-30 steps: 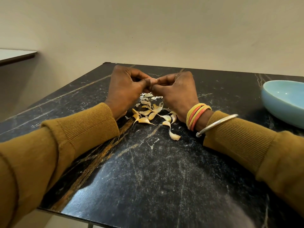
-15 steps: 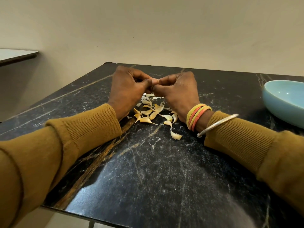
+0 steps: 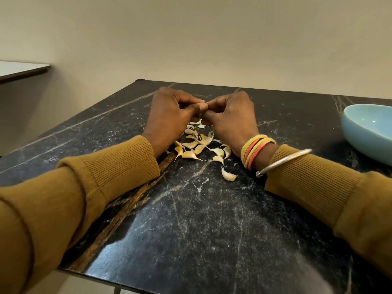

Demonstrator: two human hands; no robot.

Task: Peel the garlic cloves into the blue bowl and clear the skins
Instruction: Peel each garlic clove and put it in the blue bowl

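My left hand and my right hand meet fingertip to fingertip above the black marble table, fingers curled. Together they pinch something small between them, likely a garlic clove, which the fingers hide. Under and just in front of the hands lies a pile of unpeeled garlic cloves mixed with pale skins. One clove lies apart, nearer to me. The blue bowl stands at the right edge of the view, well apart from both hands, and its visible inside holds nothing.
Both forearms in mustard sleeves rest on the table. The table's front edge runs close to me and its back edge meets a plain wall. A second, pale tabletop juts in at the far left.
The hands stay together in the same place, with only small finger movements at the pinch. The view has shifted slightly.
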